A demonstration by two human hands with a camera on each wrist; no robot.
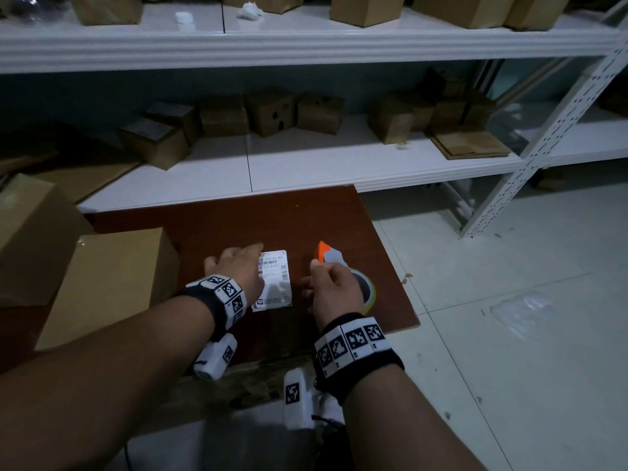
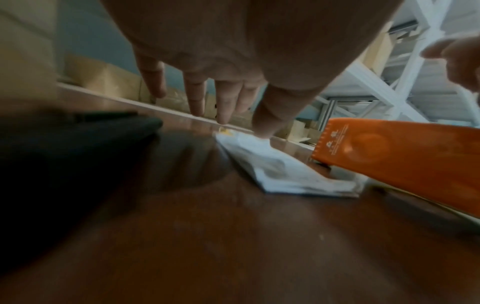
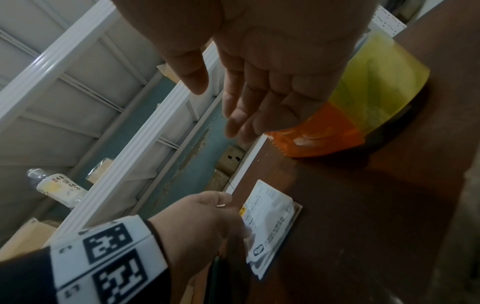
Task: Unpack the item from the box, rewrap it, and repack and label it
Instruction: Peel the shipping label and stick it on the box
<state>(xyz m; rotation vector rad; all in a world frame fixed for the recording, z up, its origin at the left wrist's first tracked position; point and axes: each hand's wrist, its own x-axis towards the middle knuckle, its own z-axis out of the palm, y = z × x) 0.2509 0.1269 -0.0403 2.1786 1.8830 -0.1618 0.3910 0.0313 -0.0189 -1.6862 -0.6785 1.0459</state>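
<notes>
While lying flat on the dark brown worktop (image 1: 272, 215), the white shipping label (image 1: 274, 279) is sitting between the two hands, its barcode end pointing to the far side. The left hand (image 1: 238, 266) is resting over the label's left edge with its fingers (image 2: 223, 102) stretched out and reaching down toward the paper; whether they are pressing it or only touching it cannot be told, and nothing is being gripped. Just right of the label, the right hand (image 1: 334, 283) is hovering above the orange tape dispenser (image 1: 323, 253), which is carrying a roll of yellowish clear tape (image 3: 376, 82). In the right wrist view its palm is facing down and its fingers (image 3: 249, 111) are hanging loose and slightly bent, apart from the dispenser and holding nothing. On the left side of the worktop a closed cardboard box (image 1: 112, 283) is standing, with a second brown carton (image 1: 30, 239) just beside it on the far left. Beyond the worktop, white metal shelves (image 1: 306, 164) are holding more small cardboard boxes (image 1: 268, 110).
</notes>
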